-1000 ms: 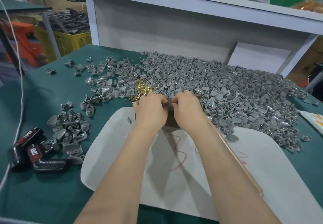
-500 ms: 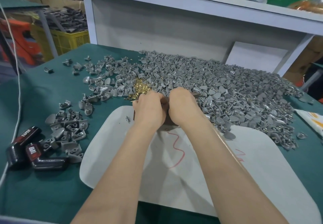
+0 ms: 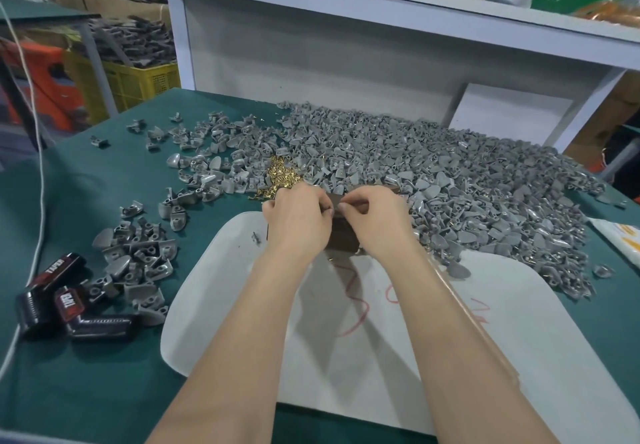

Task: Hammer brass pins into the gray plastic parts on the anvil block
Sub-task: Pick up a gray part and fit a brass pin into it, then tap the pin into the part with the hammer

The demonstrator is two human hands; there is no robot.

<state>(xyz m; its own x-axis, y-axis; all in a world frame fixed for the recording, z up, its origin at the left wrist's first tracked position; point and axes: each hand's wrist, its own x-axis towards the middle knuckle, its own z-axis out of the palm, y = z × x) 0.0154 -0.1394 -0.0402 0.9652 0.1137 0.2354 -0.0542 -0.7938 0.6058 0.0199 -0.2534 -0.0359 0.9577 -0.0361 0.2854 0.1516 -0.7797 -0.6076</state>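
Note:
A dark brown anvil block (image 3: 341, 235) stands at the far edge of the white board (image 3: 450, 339), mostly covered by my hands. My left hand (image 3: 298, 218) curls its fingers over the block's top left and seems to hold a small gray plastic part, which the fingers hide. My right hand (image 3: 375, 216) pinches thumb and forefinger together right beside it, on something tiny, apparently a brass pin. Loose brass pins (image 3: 280, 178) lie heaped just beyond my left hand. Behind and to the right spreads a big pile of gray plastic parts (image 3: 450, 173).
A smaller heap of gray parts (image 3: 138, 260) lies left of the board, with black tape rolls (image 3: 65, 301) beside it. A wooden handle (image 3: 485, 332) shows along my right forearm. A white cable (image 3: 38, 166) hangs at the left edge. A white shelf (image 3: 346, 3) rises behind the table.
My hands were pressed together over the block. A small gap has opened between their fingertips. They stay over the same spot.

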